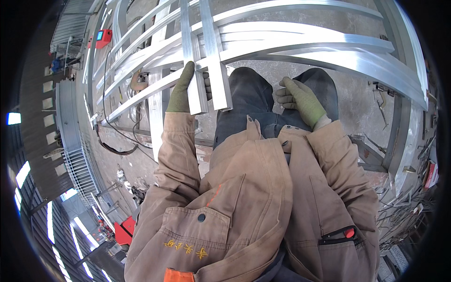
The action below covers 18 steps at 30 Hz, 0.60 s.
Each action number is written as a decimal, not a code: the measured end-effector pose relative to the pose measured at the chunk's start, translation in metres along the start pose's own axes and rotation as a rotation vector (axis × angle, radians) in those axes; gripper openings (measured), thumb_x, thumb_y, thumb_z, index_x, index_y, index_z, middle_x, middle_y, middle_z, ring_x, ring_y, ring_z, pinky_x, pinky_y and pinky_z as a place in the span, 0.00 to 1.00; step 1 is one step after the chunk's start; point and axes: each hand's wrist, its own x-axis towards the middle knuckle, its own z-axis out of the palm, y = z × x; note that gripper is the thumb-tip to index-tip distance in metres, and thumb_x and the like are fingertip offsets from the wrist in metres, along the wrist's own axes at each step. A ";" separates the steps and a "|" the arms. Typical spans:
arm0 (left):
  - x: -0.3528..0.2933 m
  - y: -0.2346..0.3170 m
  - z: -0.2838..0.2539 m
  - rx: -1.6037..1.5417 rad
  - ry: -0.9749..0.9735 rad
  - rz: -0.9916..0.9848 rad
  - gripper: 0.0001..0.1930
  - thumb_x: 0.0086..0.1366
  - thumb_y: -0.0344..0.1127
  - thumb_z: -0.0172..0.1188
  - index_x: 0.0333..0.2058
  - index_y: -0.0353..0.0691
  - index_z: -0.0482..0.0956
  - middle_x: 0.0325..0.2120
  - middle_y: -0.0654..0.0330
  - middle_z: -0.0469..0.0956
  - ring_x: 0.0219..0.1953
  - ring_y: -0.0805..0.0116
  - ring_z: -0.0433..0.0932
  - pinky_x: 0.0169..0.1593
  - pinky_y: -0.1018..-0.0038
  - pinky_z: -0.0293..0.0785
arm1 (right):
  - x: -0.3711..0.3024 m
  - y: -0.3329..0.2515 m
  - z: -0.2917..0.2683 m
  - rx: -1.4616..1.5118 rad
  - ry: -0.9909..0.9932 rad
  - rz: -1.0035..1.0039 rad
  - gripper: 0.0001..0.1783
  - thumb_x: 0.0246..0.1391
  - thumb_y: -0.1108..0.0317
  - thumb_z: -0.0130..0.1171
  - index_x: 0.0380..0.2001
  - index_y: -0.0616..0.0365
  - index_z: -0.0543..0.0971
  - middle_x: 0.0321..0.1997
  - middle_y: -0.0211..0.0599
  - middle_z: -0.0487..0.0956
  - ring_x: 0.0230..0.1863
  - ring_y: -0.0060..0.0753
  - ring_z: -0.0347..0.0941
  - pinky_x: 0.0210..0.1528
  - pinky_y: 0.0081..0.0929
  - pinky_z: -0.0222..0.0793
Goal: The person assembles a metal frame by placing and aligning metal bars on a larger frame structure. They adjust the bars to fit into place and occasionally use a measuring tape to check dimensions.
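Note:
My left hand (181, 92), in a green glove, is closed around the near end of a silver square metal tube (197, 91). Its thumb lies along the tube's left side and dark fingertips show on the other side. Just right of it, a second similar tube (217, 77) runs nearly parallel, its end above my left thigh. Both tubes cross over several long metal bars (305, 42) that lie sideways. My right hand (303, 101), also gloved in green, rests over my right thigh with fingers stretched out and nothing in it.
A metal frame (403, 136) borders the work area on the right, with a clamp-like tool (381, 105) on the floor inside it. Dark cables (112, 149) lie at left. A red device with a lit screen (100, 37) stands far left. Stacked metal lengths (73, 117) lie beyond.

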 end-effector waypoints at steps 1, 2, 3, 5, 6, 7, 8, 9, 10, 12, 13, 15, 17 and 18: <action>-0.001 0.001 0.001 -0.011 0.003 -0.009 0.32 0.81 0.61 0.71 0.52 0.30 0.90 0.35 0.48 0.94 0.31 0.61 0.95 0.34 0.68 0.95 | 0.001 0.000 0.000 -0.001 0.000 0.003 0.38 0.80 0.35 0.64 0.66 0.63 0.84 0.52 0.37 0.87 0.49 0.29 0.84 0.55 0.30 0.82; -0.001 0.001 0.001 -0.023 0.005 -0.018 0.32 0.81 0.61 0.71 0.52 0.30 0.90 0.35 0.48 0.94 0.30 0.61 0.95 0.34 0.68 0.95 | 0.002 0.001 -0.001 -0.001 0.000 0.005 0.38 0.80 0.35 0.63 0.66 0.63 0.84 0.52 0.37 0.87 0.49 0.29 0.84 0.55 0.30 0.82; 0.001 0.000 -0.003 -0.017 0.008 -0.018 0.32 0.81 0.61 0.71 0.52 0.30 0.90 0.35 0.48 0.94 0.30 0.61 0.94 0.33 0.68 0.94 | 0.003 0.002 -0.001 -0.002 0.000 0.008 0.38 0.80 0.35 0.63 0.65 0.63 0.84 0.52 0.37 0.87 0.49 0.30 0.84 0.55 0.31 0.81; 0.008 -0.003 -0.012 -0.005 0.012 -0.014 0.31 0.81 0.61 0.71 0.52 0.30 0.90 0.34 0.48 0.93 0.29 0.62 0.94 0.33 0.68 0.93 | 0.003 0.003 -0.002 -0.012 -0.001 0.009 0.38 0.80 0.35 0.63 0.65 0.63 0.84 0.52 0.37 0.87 0.49 0.30 0.84 0.55 0.31 0.81; 0.010 -0.005 -0.015 -0.015 0.008 -0.021 0.31 0.81 0.61 0.72 0.52 0.30 0.90 0.34 0.49 0.93 0.29 0.62 0.93 0.33 0.67 0.93 | 0.004 0.003 -0.002 -0.017 -0.001 0.009 0.38 0.80 0.35 0.63 0.64 0.63 0.84 0.52 0.37 0.88 0.49 0.30 0.84 0.55 0.31 0.81; 0.010 -0.005 -0.016 -0.026 0.006 -0.026 0.31 0.81 0.61 0.72 0.52 0.30 0.90 0.34 0.49 0.93 0.29 0.62 0.93 0.33 0.67 0.92 | 0.003 0.002 -0.001 -0.017 -0.001 0.008 0.38 0.79 0.35 0.63 0.64 0.63 0.84 0.52 0.37 0.88 0.49 0.30 0.84 0.55 0.31 0.81; 0.010 -0.006 -0.016 -0.037 0.004 -0.032 0.31 0.80 0.61 0.72 0.51 0.30 0.89 0.34 0.49 0.93 0.29 0.62 0.93 0.34 0.67 0.92 | 0.002 0.002 0.000 -0.019 -0.002 0.007 0.38 0.79 0.35 0.63 0.64 0.63 0.84 0.53 0.37 0.88 0.49 0.30 0.84 0.55 0.31 0.81; 0.009 -0.006 -0.016 -0.039 0.001 -0.034 0.31 0.80 0.61 0.72 0.51 0.30 0.89 0.34 0.49 0.93 0.30 0.63 0.92 0.34 0.67 0.91 | 0.001 0.001 0.001 -0.020 -0.002 0.006 0.38 0.79 0.34 0.63 0.64 0.63 0.84 0.53 0.37 0.88 0.49 0.30 0.84 0.55 0.31 0.81; 0.009 -0.005 -0.015 -0.039 -0.004 -0.036 0.31 0.80 0.61 0.73 0.51 0.31 0.89 0.34 0.50 0.92 0.30 0.63 0.92 0.35 0.68 0.91 | 0.001 0.001 0.001 -0.022 -0.004 0.007 0.38 0.79 0.34 0.63 0.64 0.62 0.85 0.53 0.37 0.88 0.49 0.30 0.84 0.55 0.31 0.81; 0.008 -0.003 -0.013 -0.037 -0.009 -0.039 0.31 0.80 0.62 0.73 0.51 0.31 0.89 0.33 0.51 0.91 0.29 0.64 0.91 0.35 0.68 0.90 | 0.000 0.000 0.000 -0.026 -0.009 0.009 0.37 0.79 0.34 0.63 0.64 0.62 0.85 0.53 0.37 0.87 0.49 0.29 0.83 0.55 0.31 0.81; 0.005 -0.001 -0.011 -0.035 -0.009 -0.041 0.31 0.80 0.62 0.73 0.50 0.31 0.89 0.33 0.52 0.91 0.29 0.64 0.90 0.35 0.69 0.89 | 0.001 0.001 0.000 -0.029 -0.005 0.007 0.37 0.79 0.34 0.63 0.64 0.62 0.85 0.52 0.37 0.87 0.49 0.29 0.83 0.55 0.31 0.81; 0.004 0.001 -0.009 -0.039 -0.009 -0.048 0.31 0.80 0.62 0.73 0.50 0.32 0.89 0.33 0.53 0.90 0.29 0.64 0.89 0.35 0.69 0.88 | 0.001 0.002 0.000 -0.033 0.002 0.003 0.37 0.79 0.35 0.63 0.64 0.62 0.85 0.52 0.37 0.87 0.49 0.28 0.83 0.55 0.31 0.81; 0.004 0.000 -0.010 -0.053 -0.010 -0.060 0.31 0.80 0.62 0.73 0.49 0.32 0.89 0.33 0.54 0.90 0.29 0.65 0.88 0.35 0.70 0.88 | 0.001 0.003 0.001 -0.035 0.005 0.005 0.37 0.79 0.35 0.63 0.64 0.62 0.85 0.52 0.37 0.88 0.49 0.28 0.83 0.55 0.30 0.81; 0.005 0.000 -0.011 -0.058 -0.021 -0.066 0.31 0.80 0.62 0.73 0.49 0.32 0.89 0.33 0.53 0.90 0.29 0.65 0.88 0.35 0.69 0.88 | 0.001 0.003 0.001 -0.036 0.006 0.006 0.37 0.79 0.35 0.63 0.64 0.62 0.85 0.52 0.37 0.88 0.48 0.28 0.83 0.54 0.30 0.81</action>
